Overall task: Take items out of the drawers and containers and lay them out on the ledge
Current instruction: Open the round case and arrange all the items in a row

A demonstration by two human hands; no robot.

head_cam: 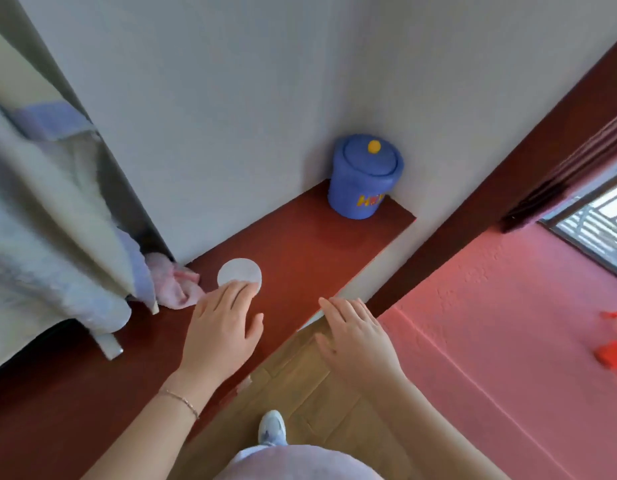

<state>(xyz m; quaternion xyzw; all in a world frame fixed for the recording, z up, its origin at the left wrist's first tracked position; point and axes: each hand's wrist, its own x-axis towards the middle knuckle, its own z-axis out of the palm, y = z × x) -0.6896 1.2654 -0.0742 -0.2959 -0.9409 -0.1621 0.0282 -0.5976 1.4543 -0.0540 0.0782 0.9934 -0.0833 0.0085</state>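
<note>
A dark red wooden ledge (300, 244) runs along the white wall. On it lies a flat white round disc (238, 271). My left hand (222, 327) is spread palm down, its fingertips resting on the near edge of the disc. My right hand (355, 336) hovers open over the ledge's front edge, holding nothing. A blue plush pot (364, 180) with a lid, a yellow knob and yellow letters stands in the far corner of the ledge. A crumpled pink cloth (177, 284) lies on the ledge left of the disc.
Pale curtains with lilac bands (50, 220) hang at the left over the ledge. Below the ledge is wooden flooring (310, 393) and my shoe (272, 427). A pink textured surface (490, 323) with a red object (611, 344) lies right, below a window (598, 223).
</note>
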